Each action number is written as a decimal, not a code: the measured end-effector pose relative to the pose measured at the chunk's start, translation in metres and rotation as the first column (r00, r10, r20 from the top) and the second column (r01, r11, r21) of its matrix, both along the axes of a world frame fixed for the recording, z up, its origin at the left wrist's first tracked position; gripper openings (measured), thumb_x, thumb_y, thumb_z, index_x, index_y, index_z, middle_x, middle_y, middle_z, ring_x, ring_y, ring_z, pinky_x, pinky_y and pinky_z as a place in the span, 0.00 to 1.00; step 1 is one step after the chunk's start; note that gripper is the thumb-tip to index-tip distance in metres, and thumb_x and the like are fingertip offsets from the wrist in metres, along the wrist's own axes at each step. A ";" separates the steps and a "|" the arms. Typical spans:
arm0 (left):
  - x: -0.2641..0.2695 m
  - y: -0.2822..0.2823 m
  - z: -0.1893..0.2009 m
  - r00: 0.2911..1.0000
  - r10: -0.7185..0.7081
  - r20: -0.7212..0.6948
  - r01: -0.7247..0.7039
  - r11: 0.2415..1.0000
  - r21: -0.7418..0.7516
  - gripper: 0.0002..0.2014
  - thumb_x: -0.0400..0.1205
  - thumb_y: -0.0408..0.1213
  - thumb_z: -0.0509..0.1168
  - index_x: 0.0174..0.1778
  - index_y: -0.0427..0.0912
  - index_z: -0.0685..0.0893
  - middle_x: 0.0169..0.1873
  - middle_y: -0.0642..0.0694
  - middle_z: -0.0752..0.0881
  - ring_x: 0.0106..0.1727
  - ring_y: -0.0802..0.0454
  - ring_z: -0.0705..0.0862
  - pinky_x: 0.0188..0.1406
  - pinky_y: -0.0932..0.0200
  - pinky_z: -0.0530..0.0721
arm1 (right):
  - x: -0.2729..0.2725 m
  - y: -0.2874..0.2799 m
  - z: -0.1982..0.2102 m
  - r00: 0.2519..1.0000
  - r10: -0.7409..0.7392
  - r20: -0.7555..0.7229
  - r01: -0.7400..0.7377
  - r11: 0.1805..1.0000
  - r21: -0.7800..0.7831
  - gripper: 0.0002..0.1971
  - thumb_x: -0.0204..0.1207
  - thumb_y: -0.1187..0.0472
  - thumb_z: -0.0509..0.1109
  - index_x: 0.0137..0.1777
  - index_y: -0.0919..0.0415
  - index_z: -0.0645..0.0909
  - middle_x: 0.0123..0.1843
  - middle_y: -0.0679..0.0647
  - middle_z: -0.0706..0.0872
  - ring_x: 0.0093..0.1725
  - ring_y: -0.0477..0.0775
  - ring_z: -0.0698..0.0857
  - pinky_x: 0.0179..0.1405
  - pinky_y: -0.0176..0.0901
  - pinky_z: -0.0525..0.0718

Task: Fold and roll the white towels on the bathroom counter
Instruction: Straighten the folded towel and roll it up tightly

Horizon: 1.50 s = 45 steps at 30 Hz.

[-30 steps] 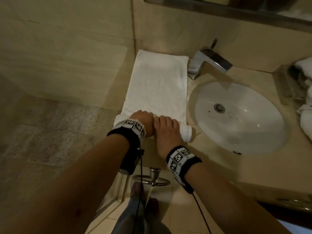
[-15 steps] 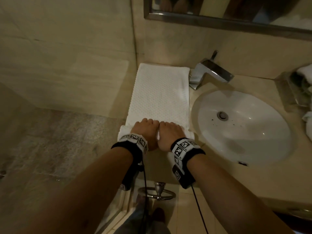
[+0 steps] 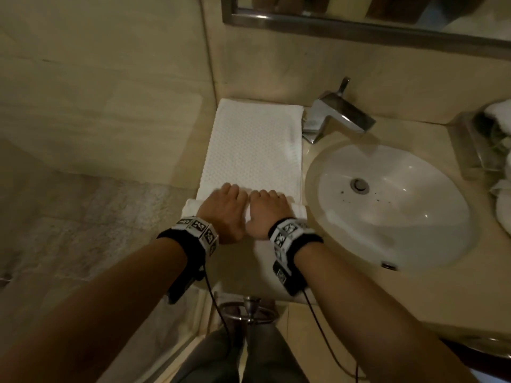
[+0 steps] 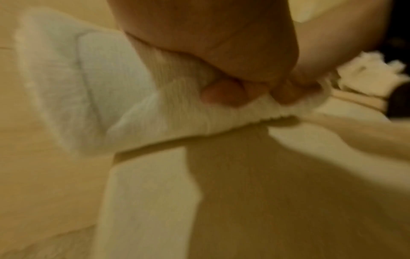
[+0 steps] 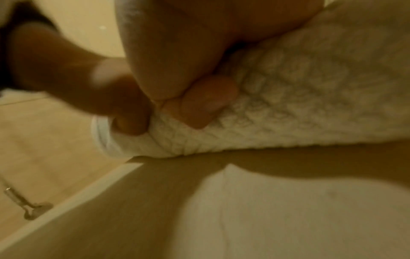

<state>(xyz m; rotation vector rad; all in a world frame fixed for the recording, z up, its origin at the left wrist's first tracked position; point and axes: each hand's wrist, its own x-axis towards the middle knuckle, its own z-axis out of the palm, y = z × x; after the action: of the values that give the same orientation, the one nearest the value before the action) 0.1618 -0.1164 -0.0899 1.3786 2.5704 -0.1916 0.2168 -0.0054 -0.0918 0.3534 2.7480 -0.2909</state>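
A long white folded towel lies flat on the beige counter, left of the sink, its far end at the wall. Its near end is rolled into a thick roll. My left hand and right hand sit side by side on top of that roll, fingers curled over it. In the left wrist view my thumb presses into the roll from the near side. In the right wrist view the thumb digs into the textured roll the same way.
A white oval sink lies right of the towel, with a chrome faucet behind it. More white towels sit in a tray at the far right. A mirror hangs above. A metal towel ring hangs under the counter edge.
Both hands have moved away from me along the towel, and the roll under them has advanced toward the wall, so less flat towel shows.
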 end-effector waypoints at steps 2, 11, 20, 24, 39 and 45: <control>0.011 -0.007 0.003 0.997 -0.012 -0.081 0.008 0.999 -0.046 0.26 0.65 0.49 0.64 0.58 0.43 0.71 0.53 0.45 0.74 0.52 0.46 0.71 0.57 0.50 0.69 | -0.005 0.007 0.006 0.998 -0.014 0.061 0.017 0.999 -0.047 0.24 0.73 0.50 0.63 0.66 0.60 0.73 0.65 0.59 0.80 0.63 0.62 0.78 0.65 0.53 0.72; 0.002 0.018 -0.009 0.983 0.183 -0.035 -0.185 0.981 -0.066 0.28 0.69 0.53 0.69 0.64 0.49 0.70 0.59 0.48 0.78 0.59 0.46 0.75 0.59 0.48 0.71 | 0.021 0.003 0.004 0.982 0.188 -0.021 -0.187 0.980 0.062 0.33 0.70 0.51 0.67 0.74 0.62 0.63 0.69 0.59 0.71 0.65 0.61 0.71 0.71 0.57 0.67; -0.019 0.025 -0.005 0.987 0.143 0.080 -0.136 0.987 -0.087 0.27 0.70 0.58 0.66 0.58 0.48 0.70 0.57 0.47 0.76 0.57 0.47 0.75 0.56 0.50 0.75 | 0.005 0.018 0.002 0.978 0.209 -0.015 -0.205 0.970 0.130 0.38 0.63 0.59 0.76 0.73 0.60 0.63 0.67 0.59 0.68 0.64 0.60 0.68 0.60 0.53 0.73; -0.015 0.012 -0.004 0.996 0.001 -0.084 -0.007 0.997 -0.078 0.25 0.70 0.56 0.65 0.57 0.47 0.70 0.55 0.45 0.71 0.53 0.47 0.69 0.52 0.52 0.73 | -0.014 0.026 0.004 0.993 0.112 0.031 -0.113 0.993 0.016 0.34 0.67 0.49 0.72 0.72 0.59 0.66 0.67 0.58 0.73 0.66 0.61 0.71 0.66 0.54 0.73; -0.069 0.063 0.006 0.876 0.274 0.397 -0.153 0.939 -0.309 0.29 0.56 0.49 0.78 0.53 0.52 0.80 0.53 0.49 0.84 0.50 0.49 0.82 0.53 0.51 0.85 | -0.017 0.021 0.015 0.976 0.211 0.043 -0.216 0.954 0.206 0.38 0.71 0.52 0.72 0.76 0.63 0.59 0.69 0.60 0.68 0.67 0.61 0.67 0.70 0.61 0.66; -0.045 0.042 0.004 0.998 0.045 0.032 -0.042 0.997 -0.070 0.34 0.70 0.60 0.66 0.66 0.44 0.69 0.59 0.45 0.75 0.58 0.46 0.73 0.59 0.52 0.73 | -0.044 0.039 0.014 0.992 0.117 0.047 -0.119 0.991 0.066 0.41 0.63 0.47 0.76 0.73 0.61 0.64 0.68 0.58 0.73 0.68 0.60 0.71 0.72 0.58 0.67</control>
<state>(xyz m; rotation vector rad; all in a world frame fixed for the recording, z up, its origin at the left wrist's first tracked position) 0.1164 -0.0743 -0.0863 1.2895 2.5385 -0.2457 0.1725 0.0334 -0.0777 0.2108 2.7283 -0.1568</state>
